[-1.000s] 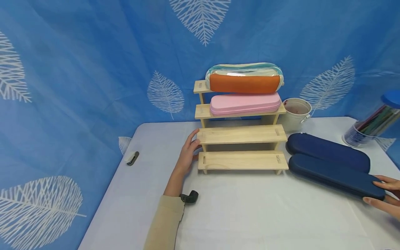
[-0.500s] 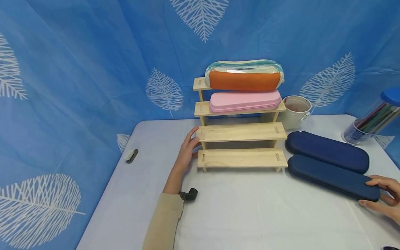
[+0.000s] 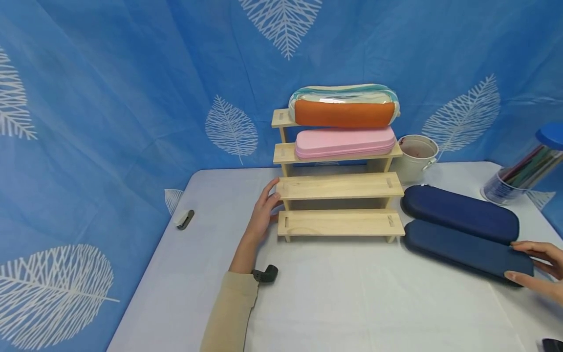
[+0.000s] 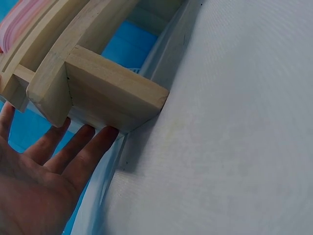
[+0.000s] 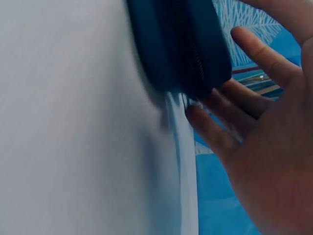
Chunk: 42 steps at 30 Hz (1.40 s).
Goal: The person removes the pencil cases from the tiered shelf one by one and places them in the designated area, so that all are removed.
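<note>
Left hand (image 3: 263,215) fingers spread and mostly straight, tips against the left side of the wooden step shelf (image 3: 338,186), not gripping. Right hand (image 3: 543,266) is loosely open around the right end of the nearer navy case (image 3: 466,252); fingertips right at it, firm contact I can't tell. That case lies on the white table (image 3: 334,303), just right of the lowest step, farther navy case (image 3: 459,214) alongside behind. Pink case (image 3: 345,143) and orange pouch (image 3: 344,113) on the upper steps; bucket (image 3: 409,168) beside the shelf.
</note>
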Available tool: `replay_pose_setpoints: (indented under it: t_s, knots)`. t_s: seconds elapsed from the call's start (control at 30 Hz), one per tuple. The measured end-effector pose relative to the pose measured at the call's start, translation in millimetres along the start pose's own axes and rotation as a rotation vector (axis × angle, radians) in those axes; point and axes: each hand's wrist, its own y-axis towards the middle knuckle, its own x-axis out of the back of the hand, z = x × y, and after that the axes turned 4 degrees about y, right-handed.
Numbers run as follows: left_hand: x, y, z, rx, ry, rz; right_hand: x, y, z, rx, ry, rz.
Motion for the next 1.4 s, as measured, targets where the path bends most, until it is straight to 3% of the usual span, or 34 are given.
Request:
replay_pose_setpoints:
  t_s: [0.17, 0.37, 0.5, 0.7, 0.9, 1.4]
  knots:
    - [-1.1, -0.8, -0.5, 0.004, -0.004, 0.0, 3.3, 10, 18, 0.002, -0.091, -0.043]
    - [-0.7, -2.9, -1.8, 0.013, 0.003, -0.011, 1.6, 17, 81, -0.015, -0.176, -0.041]
    - [0.0, -3.9, -2.8, 0.01, 0.005, -0.011, -2.7, 22, 106, 0.072, -0.079, -0.068]
    - [0.5, -3.6, -2.6, 0.008, 0.011, -0.012, -13.4, 35, 116, 0.258, 0.126, -0.08]
    - [0.1, -3.2, -1.4, 0.005, 0.011, -0.014, -25.8, 46, 127, 0.21, 0.13, -0.029]
    - [-1.2, -2.3, -0.5, -0.006, 0.031, -0.02, -52.2, 66, 149, 0.145, 0.272, -0.027]
